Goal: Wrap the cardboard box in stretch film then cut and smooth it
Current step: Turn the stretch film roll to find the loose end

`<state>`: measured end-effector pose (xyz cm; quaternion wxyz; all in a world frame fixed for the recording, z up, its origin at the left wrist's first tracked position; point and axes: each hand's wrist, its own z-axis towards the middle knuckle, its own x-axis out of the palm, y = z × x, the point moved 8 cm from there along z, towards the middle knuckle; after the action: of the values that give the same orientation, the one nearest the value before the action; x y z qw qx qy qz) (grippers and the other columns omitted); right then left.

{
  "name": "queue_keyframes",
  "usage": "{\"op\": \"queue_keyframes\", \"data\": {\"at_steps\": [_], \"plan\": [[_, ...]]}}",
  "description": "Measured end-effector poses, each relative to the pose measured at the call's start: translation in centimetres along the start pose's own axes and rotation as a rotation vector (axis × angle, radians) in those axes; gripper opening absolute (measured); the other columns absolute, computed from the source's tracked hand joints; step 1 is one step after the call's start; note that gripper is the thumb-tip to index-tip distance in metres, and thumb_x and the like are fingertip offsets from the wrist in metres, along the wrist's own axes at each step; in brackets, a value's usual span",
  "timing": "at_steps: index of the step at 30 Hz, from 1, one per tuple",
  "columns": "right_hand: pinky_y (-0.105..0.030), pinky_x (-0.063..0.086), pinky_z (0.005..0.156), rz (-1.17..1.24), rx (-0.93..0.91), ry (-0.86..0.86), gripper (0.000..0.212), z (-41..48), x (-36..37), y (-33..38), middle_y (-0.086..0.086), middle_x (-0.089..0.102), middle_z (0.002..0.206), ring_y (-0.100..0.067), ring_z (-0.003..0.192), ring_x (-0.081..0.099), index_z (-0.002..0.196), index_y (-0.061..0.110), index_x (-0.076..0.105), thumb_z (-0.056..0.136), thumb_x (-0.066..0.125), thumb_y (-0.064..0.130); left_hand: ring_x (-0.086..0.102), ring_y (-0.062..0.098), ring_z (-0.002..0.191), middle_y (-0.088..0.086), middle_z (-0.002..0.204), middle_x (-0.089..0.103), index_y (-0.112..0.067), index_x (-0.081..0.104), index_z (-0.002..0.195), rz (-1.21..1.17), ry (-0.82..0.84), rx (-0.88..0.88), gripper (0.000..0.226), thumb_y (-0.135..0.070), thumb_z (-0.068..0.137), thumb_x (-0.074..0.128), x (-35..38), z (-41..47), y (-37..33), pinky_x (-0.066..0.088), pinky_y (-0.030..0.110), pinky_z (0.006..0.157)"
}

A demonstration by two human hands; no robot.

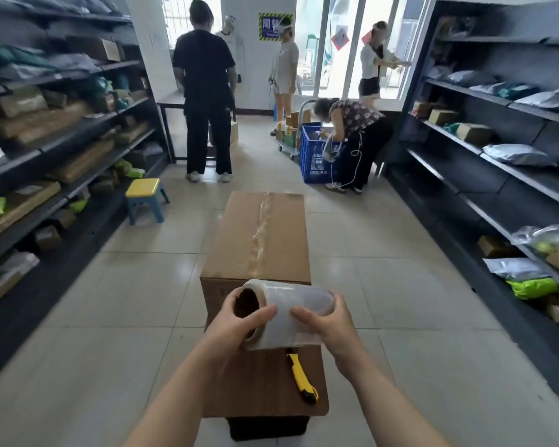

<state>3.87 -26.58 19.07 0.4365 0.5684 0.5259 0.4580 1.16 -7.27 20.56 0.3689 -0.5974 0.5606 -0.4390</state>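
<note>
A long brown cardboard box [259, 233] lies on the floor straight ahead, with clear tape along its top seam. Just in front of its near end I hold a roll of clear stretch film [291, 312] with a brown cardboard core. My left hand [236, 321] grips the roll's left end around the core opening. My right hand [326, 321] grips the right part of the roll, thumb on the film. A yellow utility knife [301, 377] lies on the small dark wooden table [262, 385] below the roll.
Dark shelving full of parcels lines the left [55, 150] and right [504, 156] sides of the aisle. A yellow-topped stool [144, 196] stands left of the box. Several people [207, 91] stand beyond it, by a blue crate [313, 156] and a cart.
</note>
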Motion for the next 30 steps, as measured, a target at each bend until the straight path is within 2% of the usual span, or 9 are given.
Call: {"op": "queue_keyframes", "data": {"at_steps": [7, 11, 13, 15, 19, 22, 24, 27, 30], "plan": [[-0.037, 0.059, 0.088, -0.169, -0.113, -0.012, 0.113, -0.1, -2.2, 2.7, 0.0, 0.055, 0.127, -0.017, 0.113, 0.06, 0.134, 0.028, 0.045, 0.036, 0.093, 0.058, 0.068, 0.026, 0.101, 0.004, 0.111, 0.069, -0.027, 0.056, 0.113, 0.02, -0.049, 0.011, 0.075, -0.042, 0.047, 0.088, 1.0, -0.2, -0.6, 0.055, 0.049, 0.087], [-0.028, 0.058, 0.081, 0.054, -0.109, -0.061, 0.096, -0.5, -3.4, 3.6, 0.0, 0.062, 0.123, -0.014, 0.105, 0.064, 0.131, 0.019, 0.048, 0.049, 0.091, 0.044, 0.066, 0.033, 0.103, 0.013, 0.114, 0.068, -0.019, 0.056, 0.123, -0.127, -0.019, 0.026, 0.078, -0.041, 0.054, 0.084, 1.8, -0.9, -0.2, 0.057, 0.048, 0.079], [-0.031, 0.059, 0.073, 0.215, -0.011, -0.021, 0.086, -0.9, -2.7, 3.2, -0.006, 0.066, 0.12, -0.018, 0.102, 0.067, 0.13, 0.016, 0.052, 0.056, 0.089, 0.038, 0.065, 0.035, 0.104, 0.015, 0.114, 0.067, -0.019, 0.056, 0.123, -0.193, 0.005, 0.05, 0.075, -0.039, 0.055, 0.082, 2.3, -1.1, -0.4, 0.056, 0.044, 0.076], [-0.045, 0.059, 0.08, 0.421, 0.123, 0.079, 0.072, -1.2, -0.9, 2.6, -0.012, 0.069, 0.119, -0.026, 0.105, 0.068, 0.124, 0.012, 0.058, 0.063, 0.088, 0.034, 0.065, 0.035, 0.104, 0.014, 0.113, 0.068, -0.019, 0.055, 0.122, -0.243, 0.042, 0.064, 0.076, -0.036, 0.053, 0.082, 3.0, -1.2, -0.7, 0.056, 0.044, 0.076], [-0.054, 0.051, 0.095, 0.648, 0.222, 0.182, 0.095, -1.2, 1.1, 2.5, -0.022, 0.066, 0.123, -0.039, 0.117, 0.061, 0.124, 0.005, 0.06, 0.044, 0.094, 0.041, 0.064, 0.035, 0.106, 0.016, 0.121, 0.062, -0.021, 0.045, 0.129, -0.287, 0.087, 0.011, 0.089, -0.03, 0.05, 0.085, 4.0, -1.2, -0.4, 0.056, 0.047, 0.081], [-0.051, 0.055, 0.09, 0.656, 0.186, 0.168, 0.104, -0.6, 0.4, 2.8, -0.021, 0.067, 0.122, -0.037, 0.114, 0.063, 0.124, 0.004, 0.06, 0.034, 0.096, 0.042, 0.062, 0.026, 0.112, 0.005, 0.124, 0.063, -0.025, 0.047, 0.131, -0.102, 0.059, 0.055, 0.096, -0.05, 0.047, 0.087, 3.6, -1.0, -1.4, 0.047, 0.05, 0.097], [-0.047, 0.058, 0.079, 0.64, 0.143, 0.176, 0.104, -0.4, -0.1, 3.2, -0.022, 0.065, 0.124, -0.037, 0.11, 0.066, 0.126, 0.004, 0.059, 0.036, 0.096, 0.038, 0.06, 0.018, 0.113, -0.005, 0.121, 0.063, -0.031, 0.054, 0.127, 0.027, -0.006, 0.139, 0.085, -0.058, 0.052, 0.082, 3.2, -1.0, -2.9, 0.048, 0.04, 0.097], [-0.045, 0.058, 0.073, 0.581, 0.101, 0.211, 0.104, -0.4, -0.3, 3.7, -0.024, 0.064, 0.123, -0.037, 0.105, 0.068, 0.128, 0.003, 0.057, 0.037, 0.097, 0.034, 0.071, 0.015, 0.095, 0.0, 0.096, 0.076, -0.019, 0.072, 0.102, -0.001, -0.128, 0.244, 0.034, -0.026, 0.071, 0.082, 2.8, -0.7, -4.4, 0.054, 0.019, 0.071], [-0.048, 0.058, 0.077, 0.543, 0.072, 0.218, 0.101, -0.3, -0.4, 3.9, -0.023, 0.065, 0.122, -0.04, 0.108, 0.066, 0.127, 0.003, 0.059, 0.038, 0.097, 0.033, 0.073, 0.014, 0.08, 0.003, 0.083, 0.078, -0.013, 0.077, 0.082, -0.014, -0.191, 0.274, 0.013, -0.01, 0.07, 0.081, 2.9, -0.7, -4.8, 0.056, 0.021, 0.065]]}}
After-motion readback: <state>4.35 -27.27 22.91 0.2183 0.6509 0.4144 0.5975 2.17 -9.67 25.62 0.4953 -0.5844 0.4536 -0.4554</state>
